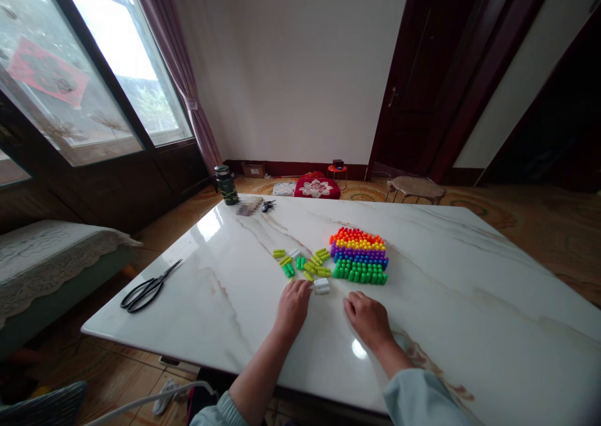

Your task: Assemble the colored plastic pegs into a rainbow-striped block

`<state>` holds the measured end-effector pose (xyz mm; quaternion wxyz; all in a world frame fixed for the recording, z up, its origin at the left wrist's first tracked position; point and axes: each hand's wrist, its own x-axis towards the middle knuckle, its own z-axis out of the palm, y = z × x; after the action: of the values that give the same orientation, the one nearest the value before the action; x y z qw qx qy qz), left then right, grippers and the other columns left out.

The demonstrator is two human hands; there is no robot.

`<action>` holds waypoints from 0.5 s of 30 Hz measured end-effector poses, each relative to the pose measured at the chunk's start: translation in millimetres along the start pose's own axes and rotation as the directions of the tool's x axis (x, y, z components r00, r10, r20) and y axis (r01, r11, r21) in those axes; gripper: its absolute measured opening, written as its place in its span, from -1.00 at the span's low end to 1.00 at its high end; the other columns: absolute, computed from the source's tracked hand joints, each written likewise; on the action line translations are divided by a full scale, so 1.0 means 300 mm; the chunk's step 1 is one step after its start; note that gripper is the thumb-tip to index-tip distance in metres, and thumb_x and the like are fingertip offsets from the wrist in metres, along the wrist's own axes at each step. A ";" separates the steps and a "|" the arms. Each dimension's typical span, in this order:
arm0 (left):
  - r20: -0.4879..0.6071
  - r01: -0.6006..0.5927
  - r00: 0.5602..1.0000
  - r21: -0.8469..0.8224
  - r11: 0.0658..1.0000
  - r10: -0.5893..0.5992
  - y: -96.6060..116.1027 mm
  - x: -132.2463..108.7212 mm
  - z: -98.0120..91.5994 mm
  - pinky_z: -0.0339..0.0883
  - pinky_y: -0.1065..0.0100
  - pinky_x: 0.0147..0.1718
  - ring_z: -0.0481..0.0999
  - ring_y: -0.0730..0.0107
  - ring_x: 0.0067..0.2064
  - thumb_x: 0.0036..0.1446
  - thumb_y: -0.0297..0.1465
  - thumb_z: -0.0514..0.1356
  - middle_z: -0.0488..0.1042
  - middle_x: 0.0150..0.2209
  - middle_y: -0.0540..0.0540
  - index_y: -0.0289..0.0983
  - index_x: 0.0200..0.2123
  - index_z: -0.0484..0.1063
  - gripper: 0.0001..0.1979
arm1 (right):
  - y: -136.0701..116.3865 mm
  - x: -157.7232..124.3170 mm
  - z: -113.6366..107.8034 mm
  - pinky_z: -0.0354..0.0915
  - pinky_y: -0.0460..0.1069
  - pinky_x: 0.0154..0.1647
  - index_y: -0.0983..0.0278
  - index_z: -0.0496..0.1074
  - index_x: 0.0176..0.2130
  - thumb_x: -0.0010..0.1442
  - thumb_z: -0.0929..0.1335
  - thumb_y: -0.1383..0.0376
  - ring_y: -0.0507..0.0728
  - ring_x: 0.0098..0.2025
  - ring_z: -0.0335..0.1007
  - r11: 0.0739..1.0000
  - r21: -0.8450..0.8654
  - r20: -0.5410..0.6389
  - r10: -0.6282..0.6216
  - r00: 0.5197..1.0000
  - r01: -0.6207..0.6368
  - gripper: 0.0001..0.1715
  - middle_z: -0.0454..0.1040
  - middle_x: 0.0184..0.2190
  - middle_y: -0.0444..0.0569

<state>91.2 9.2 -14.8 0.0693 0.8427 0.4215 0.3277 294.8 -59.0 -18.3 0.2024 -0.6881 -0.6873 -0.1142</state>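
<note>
My left hand [293, 305] rests low over the white table with its fingers bent and pressed together. A sliver of yellow-green shows at its fingertips, beside a white piece pair [321, 286]; what the fingers hold, if anything, is hidden. My right hand [369, 321] is curled closed on the tabletop, its grip contents out of sight. Just beyond both hands lie loose yellow-green pieces [323, 272], small green pieces [301, 263] and another white piece [294, 254]. To their right, rounded plastic pieces stand packed in colour rows: red and orange [355, 235], yellow, purple, blue and green [360, 273].
Black-handled scissors [144, 291] lie near the left edge of the marble-look table [469, 301]. A dark flask [226, 185], a blurred-out item [249, 206] and keys [267, 206] stand at the far left corner. A stool [416, 189] is beyond the far edge.
</note>
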 end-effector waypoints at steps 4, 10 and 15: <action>-0.046 0.072 0.996 -0.101 0.992 -0.077 -0.010 -0.008 -0.001 0.39 0.30 -0.20 0.49 0.33 -0.23 0.27 -0.42 -0.04 0.50 -0.27 -0.10 -0.21 -0.16 0.41 -0.76 | 0.000 -0.001 -0.001 -0.07 -0.05 -0.46 0.25 0.38 -0.48 0.24 0.21 0.28 -0.01 -0.50 0.31 1.000 -0.003 0.000 0.002 1.000 -0.002 -0.70 0.46 -0.49 -0.11; -0.087 0.078 0.992 -0.177 0.981 -0.094 0.011 -0.021 -0.032 0.35 0.39 -0.25 0.46 0.41 -0.29 0.31 -0.42 -0.12 0.45 -0.33 -0.06 -0.20 -0.26 0.36 -0.73 | 0.000 -0.002 -0.001 -0.07 -0.05 -0.46 0.25 0.38 -0.47 0.25 0.20 0.27 0.00 -0.48 0.32 1.000 0.000 0.019 0.013 1.000 -0.013 -0.70 0.46 -0.48 -0.11; -0.033 -0.040 0.999 -0.156 0.987 0.035 0.030 -0.018 -0.052 0.34 0.35 -0.19 0.45 0.36 -0.23 0.31 -0.37 -0.08 0.48 -0.32 -0.09 -0.21 -0.23 0.39 -0.74 | -0.003 -0.002 -0.010 -0.07 -0.04 -0.45 0.24 0.38 -0.46 0.25 0.21 0.29 0.01 -0.47 0.34 1.000 -0.014 0.034 0.018 0.999 -0.017 -0.71 0.47 -0.47 -0.12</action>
<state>85.3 -3.1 -1.7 0.1229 0.8374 0.3794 0.3737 294.1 -60.8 -15.9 0.1868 -0.6974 -0.6839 -0.1052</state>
